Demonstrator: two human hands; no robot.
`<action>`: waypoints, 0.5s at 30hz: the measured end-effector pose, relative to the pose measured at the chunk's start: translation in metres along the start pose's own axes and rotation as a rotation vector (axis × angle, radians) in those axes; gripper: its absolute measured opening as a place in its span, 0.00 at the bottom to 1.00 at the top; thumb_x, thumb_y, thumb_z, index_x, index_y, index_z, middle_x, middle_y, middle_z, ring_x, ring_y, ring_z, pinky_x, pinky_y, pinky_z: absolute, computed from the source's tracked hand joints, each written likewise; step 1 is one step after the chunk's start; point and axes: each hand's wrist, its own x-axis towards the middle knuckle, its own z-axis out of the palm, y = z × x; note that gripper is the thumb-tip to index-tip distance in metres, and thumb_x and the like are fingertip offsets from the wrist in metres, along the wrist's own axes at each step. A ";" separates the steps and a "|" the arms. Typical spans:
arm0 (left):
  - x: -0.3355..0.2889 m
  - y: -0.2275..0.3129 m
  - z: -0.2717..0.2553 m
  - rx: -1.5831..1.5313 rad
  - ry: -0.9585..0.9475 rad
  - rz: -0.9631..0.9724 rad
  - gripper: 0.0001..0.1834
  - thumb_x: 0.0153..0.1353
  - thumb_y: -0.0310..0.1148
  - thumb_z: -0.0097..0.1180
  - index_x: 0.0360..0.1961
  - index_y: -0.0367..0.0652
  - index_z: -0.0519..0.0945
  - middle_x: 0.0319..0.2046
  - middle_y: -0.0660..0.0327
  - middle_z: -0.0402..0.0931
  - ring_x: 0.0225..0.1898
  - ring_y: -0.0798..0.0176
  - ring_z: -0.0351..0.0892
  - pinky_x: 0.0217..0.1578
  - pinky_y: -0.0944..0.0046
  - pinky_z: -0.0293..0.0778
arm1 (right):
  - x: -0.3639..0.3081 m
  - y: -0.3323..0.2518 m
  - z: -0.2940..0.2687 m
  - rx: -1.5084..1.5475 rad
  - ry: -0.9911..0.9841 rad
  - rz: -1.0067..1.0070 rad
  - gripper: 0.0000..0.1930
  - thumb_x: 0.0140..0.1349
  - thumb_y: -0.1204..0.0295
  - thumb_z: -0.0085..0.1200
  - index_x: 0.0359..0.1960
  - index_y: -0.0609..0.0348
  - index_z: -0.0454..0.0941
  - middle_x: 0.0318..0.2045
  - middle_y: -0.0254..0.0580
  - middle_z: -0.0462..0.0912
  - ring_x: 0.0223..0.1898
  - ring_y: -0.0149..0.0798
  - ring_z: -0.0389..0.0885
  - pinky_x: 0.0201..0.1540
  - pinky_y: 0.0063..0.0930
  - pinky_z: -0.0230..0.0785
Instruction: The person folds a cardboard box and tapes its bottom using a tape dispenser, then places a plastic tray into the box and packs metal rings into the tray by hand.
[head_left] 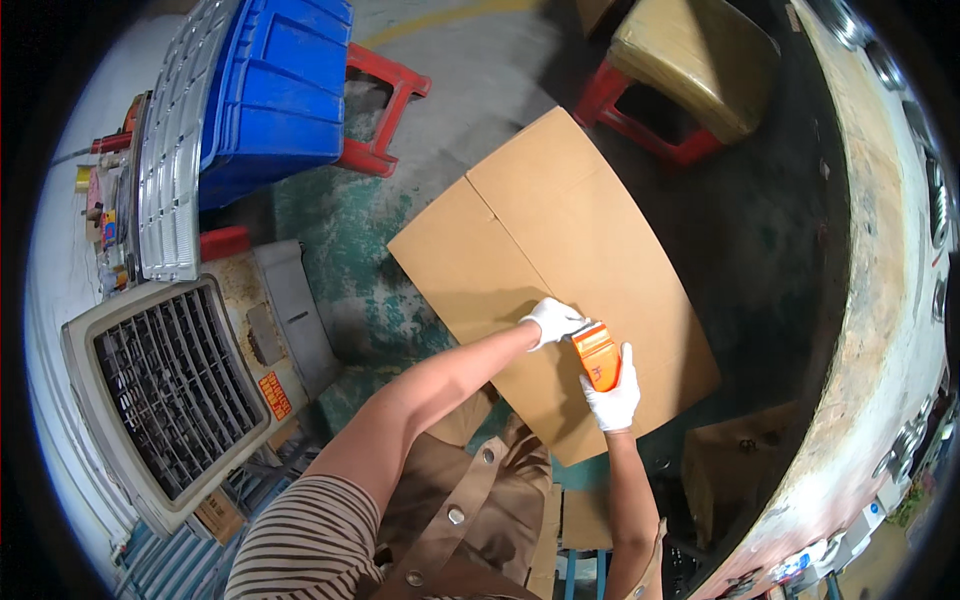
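My right hand [615, 400], in a white glove, is wrapped round an orange tape dispenser [599, 357]. The dispenser is held over the near part of a large brown cardboard box [610, 230]. At the dispenser's far end is my gloved left hand [553, 323], its fingers pinched together close to the front edge. What lies between those fingertips is too small to make out. A straight seam runs between the box's two top flaps, from its far left side towards my hands.
A blue plastic bin [275, 95] rests by a red stool [385, 110] at the far left. Another red stool [665, 130] carries a wrapped carton [690, 60]. A beige machine with a dark grille [180, 385] stands left; a worn tabletop [840, 400] curves along the right.
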 end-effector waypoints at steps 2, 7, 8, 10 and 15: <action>-0.002 0.013 0.003 0.240 0.233 0.244 0.13 0.58 0.39 0.67 0.33 0.39 0.88 0.29 0.60 0.86 0.30 0.70 0.81 0.36 0.66 0.77 | 0.006 0.004 -0.003 -0.114 -0.053 -0.046 0.42 0.41 0.64 0.74 0.63 0.52 0.72 0.34 0.50 0.78 0.31 0.52 0.80 0.36 0.39 0.76; 0.006 0.044 -0.112 0.232 0.481 0.447 0.09 0.58 0.35 0.65 0.35 0.40 0.88 0.34 0.61 0.87 0.34 0.69 0.83 0.38 0.66 0.78 | 0.019 -0.001 -0.005 -0.147 -0.122 -0.215 0.38 0.42 0.68 0.73 0.61 0.47 0.75 0.29 0.47 0.76 0.26 0.48 0.77 0.32 0.39 0.75; 0.006 0.050 -0.153 0.225 0.533 0.478 0.10 0.57 0.37 0.65 0.34 0.41 0.88 0.34 0.61 0.87 0.33 0.69 0.83 0.38 0.65 0.78 | 0.024 -0.007 -0.002 -0.174 -0.129 -0.205 0.35 0.43 0.68 0.71 0.59 0.45 0.76 0.28 0.47 0.76 0.25 0.49 0.77 0.31 0.39 0.75; 0.005 0.061 -0.228 0.254 0.595 0.502 0.10 0.57 0.37 0.66 0.34 0.41 0.87 0.34 0.62 0.87 0.33 0.69 0.83 0.38 0.64 0.77 | 0.050 -0.041 0.012 -0.164 -0.135 -0.254 0.35 0.43 0.69 0.68 0.59 0.43 0.77 0.27 0.47 0.75 0.24 0.49 0.77 0.30 0.39 0.74; 0.024 0.090 -0.324 0.215 0.677 0.452 0.12 0.58 0.35 0.67 0.38 0.36 0.87 0.34 0.63 0.86 0.34 0.72 0.80 0.39 0.67 0.76 | 0.118 -0.112 0.075 -0.199 -0.222 -0.201 0.36 0.44 0.68 0.64 0.61 0.30 0.75 0.30 0.48 0.73 0.29 0.51 0.79 0.32 0.40 0.75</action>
